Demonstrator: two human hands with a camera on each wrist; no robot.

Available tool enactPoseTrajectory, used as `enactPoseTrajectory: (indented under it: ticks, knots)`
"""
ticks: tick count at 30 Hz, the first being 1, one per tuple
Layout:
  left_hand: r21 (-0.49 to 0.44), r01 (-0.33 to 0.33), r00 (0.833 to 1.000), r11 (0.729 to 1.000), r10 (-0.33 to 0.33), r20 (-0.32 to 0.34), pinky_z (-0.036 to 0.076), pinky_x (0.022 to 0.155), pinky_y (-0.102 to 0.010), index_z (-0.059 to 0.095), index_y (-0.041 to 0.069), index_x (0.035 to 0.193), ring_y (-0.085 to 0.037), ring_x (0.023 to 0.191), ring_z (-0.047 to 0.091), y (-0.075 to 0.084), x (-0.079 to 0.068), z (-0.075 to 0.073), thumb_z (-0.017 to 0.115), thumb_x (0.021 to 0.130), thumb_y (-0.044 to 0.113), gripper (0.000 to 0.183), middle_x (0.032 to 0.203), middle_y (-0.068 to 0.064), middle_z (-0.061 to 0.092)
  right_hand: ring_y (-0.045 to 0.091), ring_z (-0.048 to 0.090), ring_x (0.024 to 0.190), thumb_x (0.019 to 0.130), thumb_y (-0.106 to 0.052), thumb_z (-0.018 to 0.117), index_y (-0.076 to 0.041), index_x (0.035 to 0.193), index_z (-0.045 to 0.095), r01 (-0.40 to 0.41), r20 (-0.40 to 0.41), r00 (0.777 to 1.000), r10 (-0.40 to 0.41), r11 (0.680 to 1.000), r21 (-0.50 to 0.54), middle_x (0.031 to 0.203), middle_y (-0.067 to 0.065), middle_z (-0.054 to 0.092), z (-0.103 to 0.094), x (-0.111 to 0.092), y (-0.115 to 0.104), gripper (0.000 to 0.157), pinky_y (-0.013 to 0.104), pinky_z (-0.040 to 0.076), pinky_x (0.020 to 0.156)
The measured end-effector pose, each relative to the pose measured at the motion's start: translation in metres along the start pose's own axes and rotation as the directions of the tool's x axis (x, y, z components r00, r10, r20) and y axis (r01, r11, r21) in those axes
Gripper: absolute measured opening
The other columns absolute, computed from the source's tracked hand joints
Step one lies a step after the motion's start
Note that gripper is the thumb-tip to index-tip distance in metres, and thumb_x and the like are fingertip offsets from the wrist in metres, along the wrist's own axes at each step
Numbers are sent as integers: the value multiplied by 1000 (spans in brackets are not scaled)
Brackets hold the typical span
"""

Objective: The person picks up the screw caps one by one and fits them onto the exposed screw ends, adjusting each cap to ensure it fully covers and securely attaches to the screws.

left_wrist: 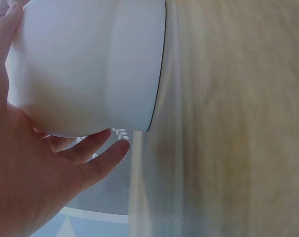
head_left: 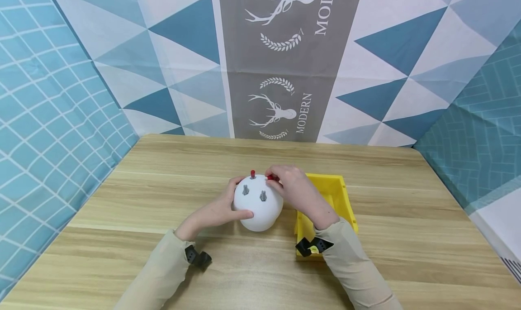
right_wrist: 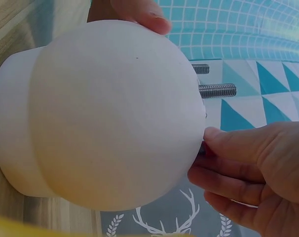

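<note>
A white rounded body (head_left: pixel 260 217) on a short base stands on the table, with threaded studs (right_wrist: pixel 217 90) sticking out of its top. Two studs are bare metal in the head view; a red cap (head_left: pixel 253 172) covers one at the back. My left hand (head_left: pixel 221 207) holds the body from its left side, thumb in front and fingers behind. With thumb and fingers, my right hand (head_left: pixel 294 188) pinches a second red cap (head_left: pixel 270 177) at the back right stud. In the right wrist view the fingers mostly hide this cap.
A yellow bin (head_left: pixel 343 201) stands on the wooden table (head_left: pixel 407 219) just right of the white body, partly under my right forearm. Patterned cloth (head_left: pixel 268 65) hangs behind the table, and blue tile-patterned cloth (head_left: pixel 53 93) hangs at the left.
</note>
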State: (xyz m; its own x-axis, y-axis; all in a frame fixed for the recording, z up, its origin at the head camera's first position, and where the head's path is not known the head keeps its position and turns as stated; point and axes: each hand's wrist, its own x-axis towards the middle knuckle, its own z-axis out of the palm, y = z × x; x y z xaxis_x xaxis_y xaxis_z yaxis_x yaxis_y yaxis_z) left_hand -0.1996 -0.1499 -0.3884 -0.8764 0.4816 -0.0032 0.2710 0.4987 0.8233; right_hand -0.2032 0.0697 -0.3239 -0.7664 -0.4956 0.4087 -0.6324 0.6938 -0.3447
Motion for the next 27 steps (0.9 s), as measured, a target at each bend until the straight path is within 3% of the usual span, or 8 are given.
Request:
enactPoseTrajectory:
  ticks: [17, 27]
  knots:
    - [2, -13, 1000, 1000, 13, 5, 31, 100, -45, 9, 11, 141, -24, 123, 37, 1, -1, -1, 73, 75, 39, 96, 140, -8, 29, 19, 61, 91, 83, -14, 66, -7, 104, 65, -24, 56, 998, 25, 999, -21, 102, 5, 66, -4, -2, 1, 22, 31, 50, 80]
    - [-10, -11, 1000, 1000, 11, 3, 30, 100, -46, 9, 11, 141, -25, 123, 37, 0, 1, 0, 74, 74, 38, 97, 140, -9, 28, 14, 57, 76, 84, -11, 64, -10, 96, 66, -64, 87, 994, 65, 998, -18, 90, 1, 65, -9, -4, 3, 12, 26, 51, 72]
